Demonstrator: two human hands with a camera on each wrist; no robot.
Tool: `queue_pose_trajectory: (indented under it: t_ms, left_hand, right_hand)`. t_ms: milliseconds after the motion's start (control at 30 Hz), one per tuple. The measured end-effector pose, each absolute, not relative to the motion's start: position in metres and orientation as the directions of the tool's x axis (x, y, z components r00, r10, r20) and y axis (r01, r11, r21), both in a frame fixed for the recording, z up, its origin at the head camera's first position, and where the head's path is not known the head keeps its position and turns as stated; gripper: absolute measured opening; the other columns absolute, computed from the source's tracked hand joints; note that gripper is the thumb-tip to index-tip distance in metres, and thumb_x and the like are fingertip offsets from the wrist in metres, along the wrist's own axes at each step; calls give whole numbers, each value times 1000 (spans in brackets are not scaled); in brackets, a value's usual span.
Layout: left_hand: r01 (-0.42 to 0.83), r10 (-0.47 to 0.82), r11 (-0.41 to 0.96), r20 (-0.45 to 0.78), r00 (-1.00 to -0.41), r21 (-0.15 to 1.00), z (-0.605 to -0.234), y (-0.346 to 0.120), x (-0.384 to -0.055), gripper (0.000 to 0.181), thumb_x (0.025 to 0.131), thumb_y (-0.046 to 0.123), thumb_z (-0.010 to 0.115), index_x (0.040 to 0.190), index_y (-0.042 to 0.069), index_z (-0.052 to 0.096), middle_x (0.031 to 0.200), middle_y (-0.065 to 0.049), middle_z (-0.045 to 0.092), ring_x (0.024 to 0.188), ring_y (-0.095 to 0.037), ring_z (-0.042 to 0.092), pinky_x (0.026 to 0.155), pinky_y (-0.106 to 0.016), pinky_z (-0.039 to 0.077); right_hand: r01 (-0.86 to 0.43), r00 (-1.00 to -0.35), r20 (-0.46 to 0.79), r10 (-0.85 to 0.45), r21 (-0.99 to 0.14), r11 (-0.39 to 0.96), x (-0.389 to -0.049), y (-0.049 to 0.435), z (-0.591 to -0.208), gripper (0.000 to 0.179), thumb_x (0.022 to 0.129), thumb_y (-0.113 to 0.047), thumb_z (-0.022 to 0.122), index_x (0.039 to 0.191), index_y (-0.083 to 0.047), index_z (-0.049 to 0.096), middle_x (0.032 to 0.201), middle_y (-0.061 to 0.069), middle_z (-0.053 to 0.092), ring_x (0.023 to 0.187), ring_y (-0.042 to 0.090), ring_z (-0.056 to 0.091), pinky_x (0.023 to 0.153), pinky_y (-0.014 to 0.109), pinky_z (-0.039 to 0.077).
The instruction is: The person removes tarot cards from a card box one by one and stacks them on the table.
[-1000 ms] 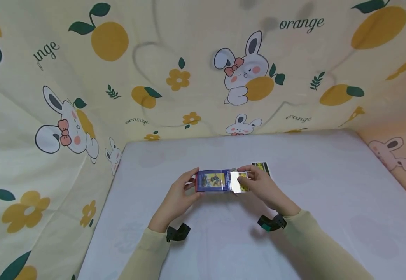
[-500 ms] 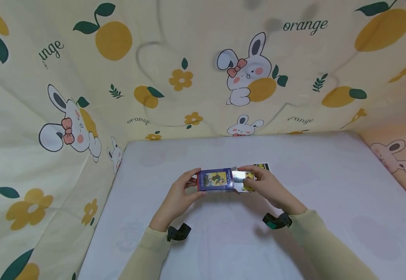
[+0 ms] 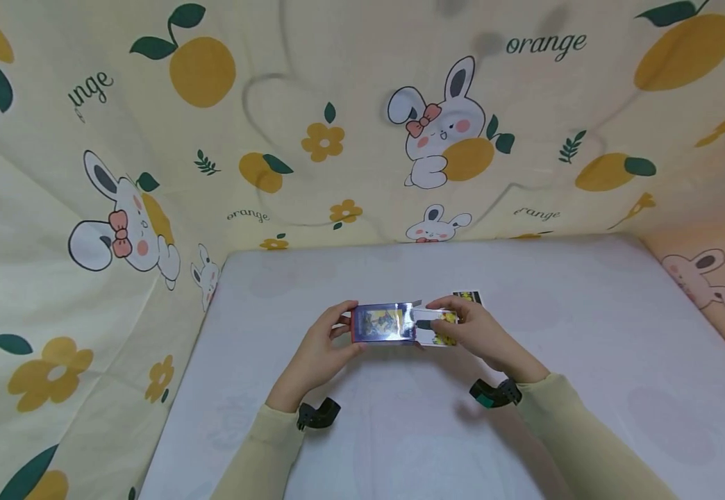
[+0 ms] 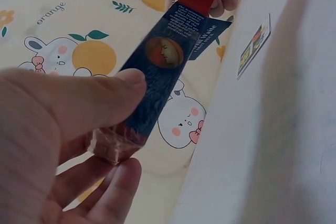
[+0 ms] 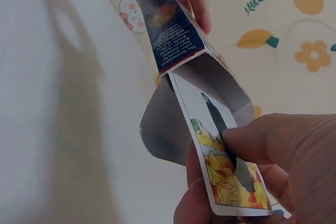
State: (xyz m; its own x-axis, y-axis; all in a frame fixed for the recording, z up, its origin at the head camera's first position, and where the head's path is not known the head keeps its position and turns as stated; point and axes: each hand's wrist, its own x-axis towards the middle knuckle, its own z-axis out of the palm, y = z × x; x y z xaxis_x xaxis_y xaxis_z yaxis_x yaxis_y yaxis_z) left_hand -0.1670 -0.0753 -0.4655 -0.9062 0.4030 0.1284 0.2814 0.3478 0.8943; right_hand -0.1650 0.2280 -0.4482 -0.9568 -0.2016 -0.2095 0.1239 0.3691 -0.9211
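Farther-out card (image 5: 221,186) in right hand's (image 3: 486,339) pinch

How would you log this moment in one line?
left hand: grips blue box; right hand: pinches card, partly inside box; second card: on table

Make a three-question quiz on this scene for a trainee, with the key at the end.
1. Which hand pinches the white-bordered illustrated paper card at the open end of the rectangular blue cardboard box?
2. True or false: only one hand touches something.
3. Where is the separate yellow-and-black rectangular card? A) inside the box; B) on the white tabletop; C) on top of the box.

Key: 1. The right hand. 2. False; the left hand grips the box. 3. B.
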Motion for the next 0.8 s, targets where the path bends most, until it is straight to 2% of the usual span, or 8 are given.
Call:
queue_pose_trajectory:
  t_ms: [100, 267, 400, 567, 800]
  left_hand:
    - [269, 406, 344, 116, -907, 900, -467, -76, -168, 72, 83, 8, 77, 145, 13, 40, 133, 0, 47, 117, -19, 53, 101, -43, 48]
    - [248, 406, 337, 98, -909, 908, -468, -77, -168, 73, 84, 9, 76, 146, 14, 39, 135, -3, 45, 119, -25, 53, 100, -45, 48]
    - [231, 398, 347, 80, -914, 909, -470, -77, -169, 73, 84, 11, 76, 147, 17, 39, 136, -5, 45, 119, -26, 54, 99, -45, 49]
    - [211, 379, 372, 59, -923, 904, -472, -77, -170, 73, 85, 14, 76, 147, 20, 39, 138, -5, 45, 119, -24, 54, 99, -41, 50]
    - [221, 363, 398, 68, -929, 890, -476, -78, -172, 72, 86, 16, 76, 148, 17, 38, 139, -6, 46, 118, -23, 54, 99, -38, 49]
  right_hand:
    - [104, -961, -198, -193, -905, 413, -166, 229, -448, 40, 89, -30, 71, 123, -12, 61, 109, 14, 55, 87, 28, 49, 63, 33, 48]
    - [72, -962, -183, -203, -887, 456, -167, 234, -448, 34, 87, -33, 73, 115, -16, 64, 124, 9, 56, 100, 28, 52, 72, 32, 49]
    - [66, -951, -201, -233, -873, 482, -167, 239, -450, 30, 88, -34, 72, 114, -20, 66, 119, 7, 59, 100, 28, 55, 79, 36, 51]
    - [56, -949, -212, -232, -841, 539, -168, 247, -453, 32, 89, -37, 69, 117, -22, 64, 121, 4, 59, 108, 26, 52, 87, 36, 47]
    - [103, -958, -222, -181, -857, 506, -167, 256, -455, 37, 91, -32, 68, 121, -12, 59, 116, 12, 60, 98, 27, 57, 77, 36, 54]
